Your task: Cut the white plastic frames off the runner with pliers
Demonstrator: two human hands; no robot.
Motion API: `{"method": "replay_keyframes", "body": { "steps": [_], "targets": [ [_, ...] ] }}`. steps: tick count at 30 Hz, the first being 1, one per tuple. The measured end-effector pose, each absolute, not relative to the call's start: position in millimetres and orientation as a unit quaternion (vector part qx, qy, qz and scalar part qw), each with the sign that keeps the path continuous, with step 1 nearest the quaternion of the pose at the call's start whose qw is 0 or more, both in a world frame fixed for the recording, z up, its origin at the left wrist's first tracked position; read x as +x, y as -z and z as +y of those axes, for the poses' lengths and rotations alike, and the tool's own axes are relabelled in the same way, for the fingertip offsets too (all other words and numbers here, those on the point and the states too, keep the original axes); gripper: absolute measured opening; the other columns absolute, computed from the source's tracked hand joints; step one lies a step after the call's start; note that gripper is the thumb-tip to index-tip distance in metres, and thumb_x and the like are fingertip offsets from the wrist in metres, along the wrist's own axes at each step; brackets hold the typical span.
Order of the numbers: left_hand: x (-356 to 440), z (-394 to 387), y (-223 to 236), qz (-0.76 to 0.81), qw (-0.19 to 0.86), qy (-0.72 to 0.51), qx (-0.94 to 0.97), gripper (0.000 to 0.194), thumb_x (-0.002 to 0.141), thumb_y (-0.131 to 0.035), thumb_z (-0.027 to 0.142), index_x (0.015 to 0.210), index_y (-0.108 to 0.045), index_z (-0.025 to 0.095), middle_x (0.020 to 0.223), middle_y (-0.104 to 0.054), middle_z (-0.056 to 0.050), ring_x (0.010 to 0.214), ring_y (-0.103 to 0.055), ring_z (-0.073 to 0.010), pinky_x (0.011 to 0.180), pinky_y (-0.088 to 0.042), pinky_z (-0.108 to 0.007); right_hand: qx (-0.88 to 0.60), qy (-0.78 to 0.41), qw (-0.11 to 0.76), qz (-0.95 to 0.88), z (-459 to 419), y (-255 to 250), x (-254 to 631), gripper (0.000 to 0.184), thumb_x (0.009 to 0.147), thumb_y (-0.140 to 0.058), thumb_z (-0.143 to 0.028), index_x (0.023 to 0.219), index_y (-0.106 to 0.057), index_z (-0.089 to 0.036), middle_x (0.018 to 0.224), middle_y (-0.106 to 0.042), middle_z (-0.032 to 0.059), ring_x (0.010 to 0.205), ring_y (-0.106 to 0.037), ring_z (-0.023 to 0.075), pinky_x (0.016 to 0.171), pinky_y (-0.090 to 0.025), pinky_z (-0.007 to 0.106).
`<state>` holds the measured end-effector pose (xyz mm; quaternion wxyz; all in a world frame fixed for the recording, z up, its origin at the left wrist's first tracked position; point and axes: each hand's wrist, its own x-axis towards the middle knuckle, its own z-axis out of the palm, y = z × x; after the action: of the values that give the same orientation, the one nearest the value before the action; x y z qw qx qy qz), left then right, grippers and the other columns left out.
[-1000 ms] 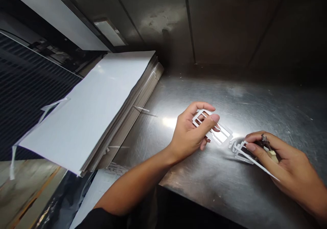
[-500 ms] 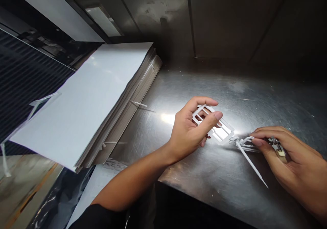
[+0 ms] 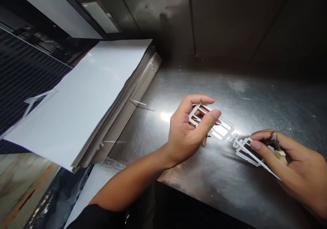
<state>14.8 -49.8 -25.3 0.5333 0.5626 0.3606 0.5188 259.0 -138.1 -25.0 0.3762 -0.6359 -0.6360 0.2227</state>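
Note:
A white die-cut paper strip (image 3: pixel 222 131) with rectangular cut-outs stretches between both hands, just above a scratched steel tabletop (image 3: pixel 230 93). My left hand (image 3: pixel 187 130) pinches the strip's left end between thumb and fingers. My right hand (image 3: pixel 291 164) grips the strip's right end, where a thin white sliver sticks out toward the lower right. That hand also holds a small dark tool with a pale handle (image 3: pixel 277 147).
A thick stack of white sheets (image 3: pixel 84 99) lies at the left, overhanging the table's edge. Loose paper slivers (image 3: pixel 136 102) hang from its side. Dark metal panels (image 3: pixel 230 21) rise behind the table. More cut paper scrap (image 3: pixel 113 162) lies below the stack.
My right hand shifted right, then drew back a little, stretching the strip out. My left hand tilted its end slightly. The view drifted a bit.

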Motion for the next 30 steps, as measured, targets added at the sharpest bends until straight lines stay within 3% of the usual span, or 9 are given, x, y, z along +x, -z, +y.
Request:
{"method": "replay_keyframes", "body": {
  "steps": [4, 10, 15, 19, 21, 25, 27, 30],
  "targets": [
    [16.3, -51.1, 22.1, 0.367, 0.473, -0.538, 0.594, 0.020, 0.108, -0.084, 0.032, 0.120, -0.069, 0.025, 0.085, -0.079, 0.005, 0.043, -0.059, -0.0066, 0.038, -0.045, -0.018, -0.640, -0.191, 0.363, -0.650, -141.2, 29.0, 259.5, 0.021, 0.111, -0.074, -0.058, 0.103, -0.082, -0.041, 0.094, -0.078, -0.0128, 0.067, -0.070, 0.0157, 0.068, -0.059, 0.021],
    [16.7, -51.4, 21.1, 0.384, 0.404, -0.541, 0.630, 0.018, 0.106, -0.085, 0.026, 0.117, -0.071, 0.024, 0.084, -0.078, 0.002, 0.067, -0.075, -0.0137, 0.054, -0.055, -0.022, -0.646, -0.163, 0.355, -0.656, -143.6, 34.8, 265.2, 0.029, 0.112, -0.073, -0.069, 0.108, -0.082, -0.042, 0.093, -0.078, -0.0135, 0.064, -0.067, 0.0173, 0.068, -0.059, 0.025],
    [16.8, -51.1, 23.9, 0.385, 0.407, -0.546, 0.623, 0.020, 0.107, -0.085, 0.026, 0.119, -0.069, 0.024, 0.085, -0.077, 0.004, 0.048, -0.064, -0.0071, 0.036, -0.042, -0.017, -0.645, -0.154, 0.366, -0.653, -146.8, 38.4, 264.3, 0.028, 0.113, -0.074, -0.068, 0.111, -0.082, -0.041, 0.103, -0.079, -0.0139, 0.076, -0.072, 0.0170, 0.077, -0.060, 0.025],
    [18.0, -48.6, 27.7, 0.381, 0.409, -0.549, 0.621, 0.018, 0.108, -0.082, 0.020, 0.118, -0.066, 0.023, 0.081, -0.074, 0.008, 0.039, -0.057, -0.0044, 0.033, -0.041, -0.014, -0.635, -0.135, 0.382, -0.658, -147.3, 39.7, 262.7, 0.027, 0.115, -0.073, -0.064, 0.111, -0.081, -0.039, 0.108, -0.078, -0.0135, 0.083, -0.073, 0.0157, 0.078, -0.058, 0.024],
    [18.7, -46.8, 31.5, 0.372, 0.336, -0.564, 0.656, 0.020, 0.106, -0.083, 0.017, 0.117, -0.067, 0.022, 0.085, -0.075, 0.007, 0.047, -0.063, -0.0046, 0.040, -0.048, -0.013, -0.626, -0.125, 0.381, -0.669, -146.9, 39.9, 263.1, 0.026, 0.117, -0.071, -0.061, 0.113, -0.080, -0.037, 0.108, -0.077, -0.0119, 0.084, -0.073, 0.0158, 0.079, -0.058, 0.025],
    [18.6, -45.3, 37.5, 0.291, 0.145, -0.590, 0.739, 0.023, 0.103, -0.086, 0.011, 0.118, -0.070, 0.019, 0.106, -0.079, 0.000, 0.081, -0.079, -0.0101, 0.074, -0.067, -0.017, -0.574, -0.093, 0.384, -0.717, -143.9, 39.5, 264.4, 0.015, 0.120, -0.071, -0.044, 0.118, -0.078, -0.031, 0.114, -0.077, -0.0067, 0.094, -0.075, 0.0175, 0.089, -0.059, 0.028],
    [17.1, -45.0, 35.1, 0.303, 0.180, -0.579, 0.735, 0.021, 0.103, -0.086, 0.013, 0.116, -0.071, 0.020, 0.103, -0.080, 0.001, 0.077, -0.078, -0.0090, 0.072, -0.065, -0.016, -0.548, -0.072, 0.389, -0.737, -141.4, 38.6, 264.7, 0.007, 0.119, -0.071, -0.032, 0.118, -0.077, -0.028, 0.114, -0.076, -0.0047, 0.095, -0.074, 0.0170, 0.090, -0.059, 0.029],
    [13.5, -40.3, 25.3, 0.397, 0.435, -0.508, 0.629, 0.020, 0.106, -0.085, 0.025, 0.117, -0.069, 0.022, 0.088, -0.078, 0.003, 0.049, -0.063, -0.0056, 0.046, -0.051, -0.014, -0.514, -0.047, 0.393, -0.761, -138.7, 36.6, 264.8, 0.008, 0.117, -0.069, -0.020, 0.119, -0.076, -0.025, 0.112, -0.075, -0.0027, 0.095, -0.074, 0.0157, 0.089, -0.058, 0.030]
  ]
}}
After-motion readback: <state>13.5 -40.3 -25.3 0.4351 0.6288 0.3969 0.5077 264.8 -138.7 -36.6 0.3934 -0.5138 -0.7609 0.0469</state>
